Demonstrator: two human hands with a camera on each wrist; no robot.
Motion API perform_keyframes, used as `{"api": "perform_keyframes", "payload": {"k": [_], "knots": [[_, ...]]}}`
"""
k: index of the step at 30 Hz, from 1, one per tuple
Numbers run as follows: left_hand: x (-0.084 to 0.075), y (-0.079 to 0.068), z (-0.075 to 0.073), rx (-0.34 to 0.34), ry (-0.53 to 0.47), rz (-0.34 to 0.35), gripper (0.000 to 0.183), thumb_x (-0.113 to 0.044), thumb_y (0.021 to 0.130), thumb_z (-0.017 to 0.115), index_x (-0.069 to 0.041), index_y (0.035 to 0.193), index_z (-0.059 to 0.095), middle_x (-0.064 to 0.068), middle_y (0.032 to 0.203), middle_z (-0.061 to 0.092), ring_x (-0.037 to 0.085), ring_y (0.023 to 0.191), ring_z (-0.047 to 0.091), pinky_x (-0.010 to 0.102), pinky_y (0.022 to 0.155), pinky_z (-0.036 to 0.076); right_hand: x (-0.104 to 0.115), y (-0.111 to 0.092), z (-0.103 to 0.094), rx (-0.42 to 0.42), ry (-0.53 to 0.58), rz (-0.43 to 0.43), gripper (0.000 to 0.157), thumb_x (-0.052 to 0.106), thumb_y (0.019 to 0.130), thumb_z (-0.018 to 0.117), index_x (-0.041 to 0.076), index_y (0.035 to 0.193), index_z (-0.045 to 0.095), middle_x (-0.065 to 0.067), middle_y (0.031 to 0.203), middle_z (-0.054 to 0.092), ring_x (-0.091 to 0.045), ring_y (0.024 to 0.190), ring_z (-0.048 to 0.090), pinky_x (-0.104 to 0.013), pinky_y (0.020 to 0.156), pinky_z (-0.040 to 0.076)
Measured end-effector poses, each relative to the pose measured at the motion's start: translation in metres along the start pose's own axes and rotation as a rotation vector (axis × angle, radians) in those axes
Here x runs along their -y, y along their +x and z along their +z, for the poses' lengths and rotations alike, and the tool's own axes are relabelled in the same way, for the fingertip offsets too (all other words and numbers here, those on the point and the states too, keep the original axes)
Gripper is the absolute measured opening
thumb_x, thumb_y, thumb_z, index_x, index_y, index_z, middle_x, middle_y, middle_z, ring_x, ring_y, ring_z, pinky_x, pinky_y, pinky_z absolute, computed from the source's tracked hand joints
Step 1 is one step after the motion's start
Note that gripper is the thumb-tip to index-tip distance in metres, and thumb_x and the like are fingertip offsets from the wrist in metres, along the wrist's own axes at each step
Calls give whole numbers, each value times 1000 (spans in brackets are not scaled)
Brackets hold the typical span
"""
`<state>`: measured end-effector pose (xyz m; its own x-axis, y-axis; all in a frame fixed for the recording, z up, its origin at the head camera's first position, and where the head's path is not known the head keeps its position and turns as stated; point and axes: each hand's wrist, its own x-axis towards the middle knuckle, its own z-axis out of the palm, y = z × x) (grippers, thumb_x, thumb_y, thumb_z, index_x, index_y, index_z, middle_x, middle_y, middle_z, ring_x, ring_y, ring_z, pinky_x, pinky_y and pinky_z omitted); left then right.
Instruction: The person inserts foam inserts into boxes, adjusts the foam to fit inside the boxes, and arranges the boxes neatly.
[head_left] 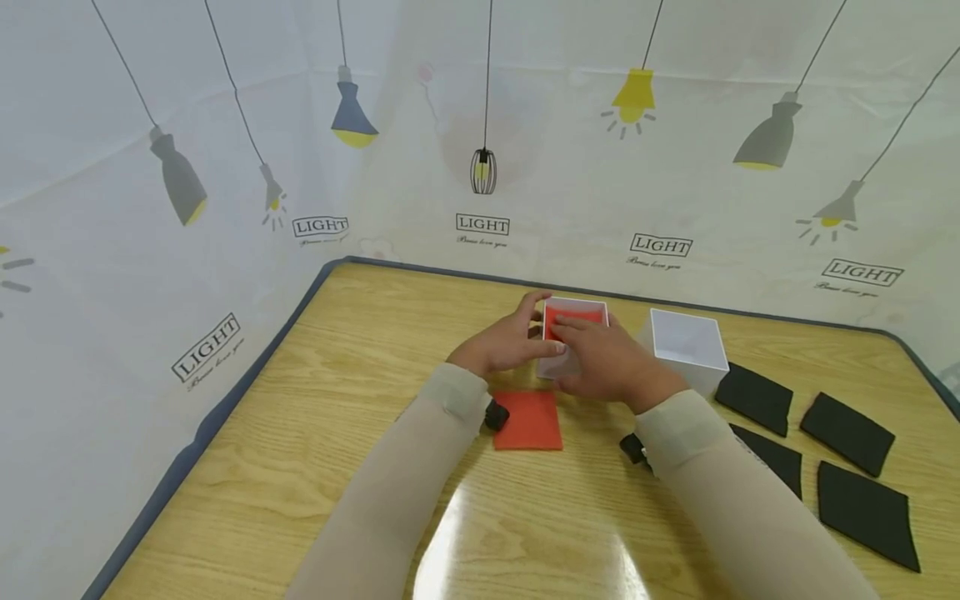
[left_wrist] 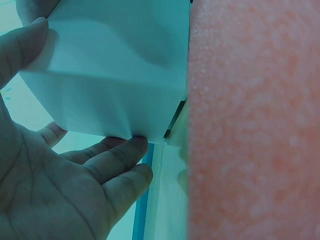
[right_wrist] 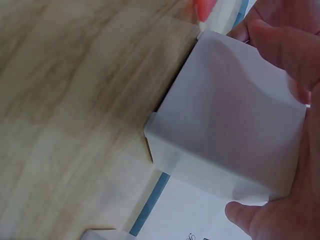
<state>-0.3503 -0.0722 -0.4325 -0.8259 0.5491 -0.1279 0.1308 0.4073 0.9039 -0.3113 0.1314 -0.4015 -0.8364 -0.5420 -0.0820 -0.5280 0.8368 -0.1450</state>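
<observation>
A white open-topped box [head_left: 551, 367] stands on the table with a red foam sheet [head_left: 592, 317] inside it. My left hand [head_left: 501, 343] grips the box from the left: its thumb lies at the front near the rim, and its fingers bend against the side wall in the left wrist view. From the right, my right hand [head_left: 611, 360] reaches over the rim, extended fingers on the red sheet inside. Another of its fingers lies along the outer right side in the right wrist view. Under my left wrist lies a second red foam sheet [head_left: 534, 421].
To the right stands another white box [head_left: 686, 343]. Several black sheets [head_left: 847, 432] lie flat at the table's right side. Behind the wooden table [head_left: 300, 467] hangs a white cloth [head_left: 555, 175] printed with lamps.
</observation>
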Motion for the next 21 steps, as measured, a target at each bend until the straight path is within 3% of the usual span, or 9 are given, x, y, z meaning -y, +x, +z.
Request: {"api": "perform_keyframes", "payload": {"k": [13, 21], "knots": [[-1, -3, -1, -17, 21, 6, 95, -37, 98, 75, -29, 168, 10, 11, 165, 37, 30, 151, 43, 47, 118, 44, 1, -1, 9, -149, -13, -58, 77, 37, 89, 81, 1, 152, 54, -18, 154, 56, -41, 142, 53, -70, 119, 31], [-2, -2, 0, -8, 34, 19, 95, -41, 97, 76, -29, 166, 12, 9, 162, 41, 30, 150, 45, 46, 118, 43, 1, -3, 13, -218, 27, -61, 75, 39, 89, 79, 4, 151, 55, -16, 154, 56, -38, 145, 50, -66, 120, 33]]}}
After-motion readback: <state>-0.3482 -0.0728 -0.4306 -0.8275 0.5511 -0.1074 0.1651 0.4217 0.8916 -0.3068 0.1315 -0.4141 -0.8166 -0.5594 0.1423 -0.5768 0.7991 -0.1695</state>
